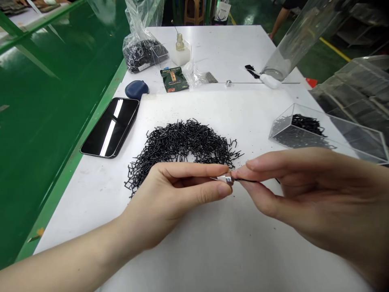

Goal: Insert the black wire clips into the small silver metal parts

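Note:
Between thumb and fingers, my left hand (179,190) pinches a small silver metal fitting (226,179) with a pointed, needle-like end toward the left. My right hand (291,182) closes its thumb and fingertips on a thin black piece (245,180), which meets the fitting's right end. Whether the piece is inside the fitting or only touching it, I cannot tell. Just beyond my hands, a curved heap of short bent black pieces (182,140) lies on the white work surface (212,107).
A phone (111,126) and a dark blue case (136,89) lie left. Behind are a bag of black pieces (141,54), a green packet (174,79), a small bottle (180,42) and a thin metal rod (249,83). Right stand a clear box (282,140) and a clear tube (294,44).

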`<control>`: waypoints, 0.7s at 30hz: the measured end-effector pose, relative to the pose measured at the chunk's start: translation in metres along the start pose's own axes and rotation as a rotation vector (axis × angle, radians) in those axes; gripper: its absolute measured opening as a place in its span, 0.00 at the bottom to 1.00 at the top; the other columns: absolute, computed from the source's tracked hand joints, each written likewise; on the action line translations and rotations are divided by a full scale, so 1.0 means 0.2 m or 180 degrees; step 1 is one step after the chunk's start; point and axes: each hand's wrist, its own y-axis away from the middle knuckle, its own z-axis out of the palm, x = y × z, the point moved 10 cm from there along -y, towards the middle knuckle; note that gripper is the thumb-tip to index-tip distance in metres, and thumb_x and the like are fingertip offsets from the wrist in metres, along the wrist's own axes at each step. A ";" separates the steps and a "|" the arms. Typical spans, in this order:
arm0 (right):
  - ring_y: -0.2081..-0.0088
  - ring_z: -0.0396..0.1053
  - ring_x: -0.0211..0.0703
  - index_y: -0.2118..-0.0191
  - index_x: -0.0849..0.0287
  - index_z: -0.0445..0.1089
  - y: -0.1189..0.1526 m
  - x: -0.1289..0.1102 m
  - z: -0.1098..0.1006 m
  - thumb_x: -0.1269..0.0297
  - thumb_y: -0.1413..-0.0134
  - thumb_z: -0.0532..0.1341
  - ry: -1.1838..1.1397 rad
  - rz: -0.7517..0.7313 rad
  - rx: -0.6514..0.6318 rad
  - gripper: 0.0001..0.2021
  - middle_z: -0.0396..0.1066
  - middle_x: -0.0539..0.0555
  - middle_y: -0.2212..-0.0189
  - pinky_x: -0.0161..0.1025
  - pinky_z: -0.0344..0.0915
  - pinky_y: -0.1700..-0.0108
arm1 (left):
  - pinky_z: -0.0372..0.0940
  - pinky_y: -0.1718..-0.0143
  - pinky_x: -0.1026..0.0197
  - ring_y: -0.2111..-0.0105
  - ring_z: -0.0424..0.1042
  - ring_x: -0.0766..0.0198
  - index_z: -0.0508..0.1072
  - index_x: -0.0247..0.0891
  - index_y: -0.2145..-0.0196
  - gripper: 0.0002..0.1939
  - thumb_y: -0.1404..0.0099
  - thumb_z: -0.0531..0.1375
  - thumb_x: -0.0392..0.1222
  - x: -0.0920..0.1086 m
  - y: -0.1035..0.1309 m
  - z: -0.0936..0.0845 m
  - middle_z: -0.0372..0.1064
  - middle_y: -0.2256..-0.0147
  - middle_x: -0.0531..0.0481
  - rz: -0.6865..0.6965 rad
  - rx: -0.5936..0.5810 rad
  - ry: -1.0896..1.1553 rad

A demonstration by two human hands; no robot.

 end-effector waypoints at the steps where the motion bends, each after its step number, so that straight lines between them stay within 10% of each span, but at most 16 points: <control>1: 0.68 0.84 0.45 0.54 0.40 0.83 0.00 -0.01 0.00 0.74 0.45 0.76 0.0005 -0.0024 -0.0022 0.19 0.87 0.42 0.62 0.46 0.87 0.59 | 0.77 0.53 0.73 0.58 0.86 0.67 0.90 0.50 0.59 0.10 0.38 0.79 0.38 0.00 0.00 0.00 0.88 0.58 0.54 -0.0001 0.0016 -0.0016; 21: 0.63 0.85 0.40 0.53 0.40 0.82 0.01 -0.01 0.00 0.76 0.43 0.74 0.0068 -0.0016 -0.0083 0.20 0.87 0.39 0.60 0.39 0.86 0.52 | 0.77 0.54 0.74 0.60 0.85 0.69 0.90 0.49 0.60 0.10 0.38 0.79 0.38 0.00 0.00 -0.01 0.88 0.60 0.55 0.0044 0.0012 0.0066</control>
